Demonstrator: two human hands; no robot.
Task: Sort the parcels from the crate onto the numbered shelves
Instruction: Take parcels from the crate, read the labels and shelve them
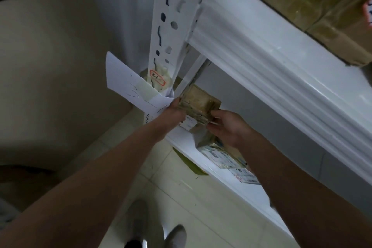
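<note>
One parcel (201,99) between left hand (173,114) and right hand (227,127), lengthwise into shelf (247,191).

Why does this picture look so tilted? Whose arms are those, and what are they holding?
The camera sits on a person's head and looks down, so you see that person's own two arms. That is why everything leans. The left hand and the right hand hold a small taped parcel between them, at the lower shelf of a white rack. A second parcel lies on that shelf. A big cardboard box sits on the upper shelf. A paper sign with handwriting is taped to the rack's post. The person's shoes show at the bottom.
</note>
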